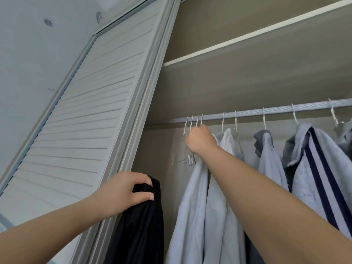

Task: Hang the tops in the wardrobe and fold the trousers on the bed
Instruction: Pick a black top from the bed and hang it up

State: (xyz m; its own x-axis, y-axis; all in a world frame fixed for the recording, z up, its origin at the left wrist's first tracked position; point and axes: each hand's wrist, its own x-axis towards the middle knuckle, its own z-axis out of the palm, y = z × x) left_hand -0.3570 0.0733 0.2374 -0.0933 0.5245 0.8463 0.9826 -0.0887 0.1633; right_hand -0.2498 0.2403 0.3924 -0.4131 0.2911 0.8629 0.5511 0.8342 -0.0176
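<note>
The right hand (200,139) is curled around one of the empty hangers (192,124) on the rail (266,111) — its fingers are hidden. Below and left of it, the left hand (124,191) pinches a black top (141,225), limp and creased — its lower part cut off.

Nine hanger hooks (263,119) sit on one wardrobe rail (266,111): four bunched at the left end, five spread along to the right. Five pale or grey tops (270,161) hang there, one of them striped navy. One black garment (144,225), two hands (125,189), one louvred door (76,121) and one shelf (247,39).
</note>
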